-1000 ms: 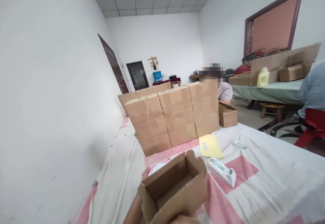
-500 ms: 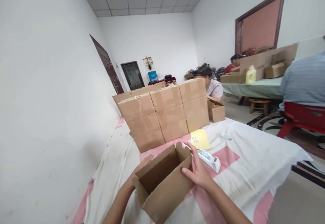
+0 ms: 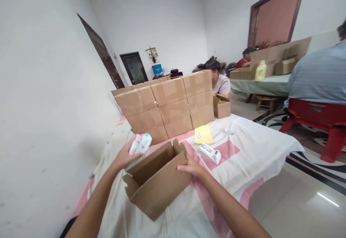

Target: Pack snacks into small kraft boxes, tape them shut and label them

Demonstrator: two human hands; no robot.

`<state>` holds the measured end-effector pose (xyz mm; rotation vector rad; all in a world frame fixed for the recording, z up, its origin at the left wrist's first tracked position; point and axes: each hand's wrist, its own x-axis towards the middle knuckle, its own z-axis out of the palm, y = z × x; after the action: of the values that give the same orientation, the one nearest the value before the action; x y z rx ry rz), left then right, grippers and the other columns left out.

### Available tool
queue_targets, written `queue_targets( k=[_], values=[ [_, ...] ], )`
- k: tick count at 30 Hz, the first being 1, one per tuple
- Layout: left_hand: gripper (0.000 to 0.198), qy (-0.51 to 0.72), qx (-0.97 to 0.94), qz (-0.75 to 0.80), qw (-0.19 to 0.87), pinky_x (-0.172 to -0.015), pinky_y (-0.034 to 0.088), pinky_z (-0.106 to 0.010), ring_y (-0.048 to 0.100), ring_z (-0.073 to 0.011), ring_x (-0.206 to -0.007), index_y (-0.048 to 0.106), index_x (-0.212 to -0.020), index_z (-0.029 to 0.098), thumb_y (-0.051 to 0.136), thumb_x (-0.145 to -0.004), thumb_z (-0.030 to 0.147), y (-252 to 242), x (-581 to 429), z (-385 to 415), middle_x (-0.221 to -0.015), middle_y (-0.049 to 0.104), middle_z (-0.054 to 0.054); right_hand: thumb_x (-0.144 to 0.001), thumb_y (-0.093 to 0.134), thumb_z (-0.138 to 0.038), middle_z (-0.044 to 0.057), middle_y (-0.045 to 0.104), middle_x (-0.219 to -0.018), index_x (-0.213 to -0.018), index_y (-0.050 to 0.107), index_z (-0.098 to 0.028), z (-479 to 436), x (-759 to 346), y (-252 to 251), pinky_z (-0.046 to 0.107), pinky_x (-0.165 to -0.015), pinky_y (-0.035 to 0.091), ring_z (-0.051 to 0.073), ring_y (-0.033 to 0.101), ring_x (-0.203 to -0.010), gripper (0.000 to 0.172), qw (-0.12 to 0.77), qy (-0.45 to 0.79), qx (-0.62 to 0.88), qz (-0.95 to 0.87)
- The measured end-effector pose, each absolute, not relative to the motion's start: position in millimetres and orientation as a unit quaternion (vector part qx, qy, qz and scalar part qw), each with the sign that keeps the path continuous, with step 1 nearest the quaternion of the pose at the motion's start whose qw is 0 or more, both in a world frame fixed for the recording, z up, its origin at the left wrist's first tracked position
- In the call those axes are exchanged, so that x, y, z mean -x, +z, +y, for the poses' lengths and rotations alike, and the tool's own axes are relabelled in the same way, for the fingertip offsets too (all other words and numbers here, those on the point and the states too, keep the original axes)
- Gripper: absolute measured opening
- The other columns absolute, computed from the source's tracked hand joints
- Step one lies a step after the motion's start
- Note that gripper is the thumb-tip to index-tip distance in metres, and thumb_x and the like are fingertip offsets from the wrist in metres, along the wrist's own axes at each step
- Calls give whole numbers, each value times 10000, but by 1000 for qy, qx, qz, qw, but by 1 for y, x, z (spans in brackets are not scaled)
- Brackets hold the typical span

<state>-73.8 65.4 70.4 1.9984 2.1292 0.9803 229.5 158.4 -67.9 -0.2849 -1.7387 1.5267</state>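
Note:
An open, empty-looking cardboard box [image 3: 159, 185] stands on the cloth-covered table in front of me, its end flaps sticking up. My right hand [image 3: 191, 166] grips its right end, thumb on the near wall and the other fingers hidden behind the cardboard. Just beyond the box's left end, my left hand [image 3: 124, 157] is closed round a pale blue and pink soft pack [image 3: 141, 143], which looks like tissues or wipes. Part of another pale green item shows beneath that hand, partly hidden by the box. A white tape dispenser [image 3: 210, 154] sits to the right of the box.
Stacked, taped cartons [image 3: 173, 104] form a wall behind the box. A yellow sheet [image 3: 203, 134] lies before them. Beyond the stack's right side are a smaller open carton [image 3: 222, 107] and a seated person [image 3: 222, 84]. A red chair [image 3: 315, 117] holds another person at right.
My left hand has left the box's far side and now holds the soft pack raised at the left. The right hand still grips the box. The view has tilted down and shifted right.

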Motion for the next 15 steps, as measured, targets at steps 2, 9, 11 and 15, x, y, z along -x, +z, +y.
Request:
queue_targets(
  k=[2,9,11,15],
  values=[
    [965,337,-628,701,25,-1154,396,-505,435,-364,-1422,304,-1554,248,655,-763,674,99,80,50,-1570,434,-121,-655,821,-667,135,525,-1469,-1539,360,-284,156,-227,-69,514,-1115,420,343,505,-1351,1068,406,595,115,-684],
    [956,163,-787,594,32,-1082,456,-453,538,-333,-1300,227,-1583,348,720,-773,462,166,-18,10,-1507,479,-81,-687,778,-706,152,469,-1524,-1583,287,-267,155,-225,-71,510,-1155,380,338,458,-1399,1113,415,558,118,-709],
    [964,78,-797,594,75,-1029,492,-439,579,-321,-1235,227,-1584,362,725,-760,423,164,-40,8,-1454,523,-79,-686,784,-698,155,395,-1579,-1606,234,-260,157,-225,-70,513,-1191,324,345,392,-1449,1158,430,528,101,-725],
    [943,42,-791,575,205,-1106,431,-408,464,-310,-1378,261,-1567,396,744,-759,449,151,-46,11,-1573,420,-9,-712,783,-670,139,303,-1633,-1624,172,-276,159,-225,-64,507,-1227,252,340,288,-1507,1167,447,475,68,-755]
  ],
)
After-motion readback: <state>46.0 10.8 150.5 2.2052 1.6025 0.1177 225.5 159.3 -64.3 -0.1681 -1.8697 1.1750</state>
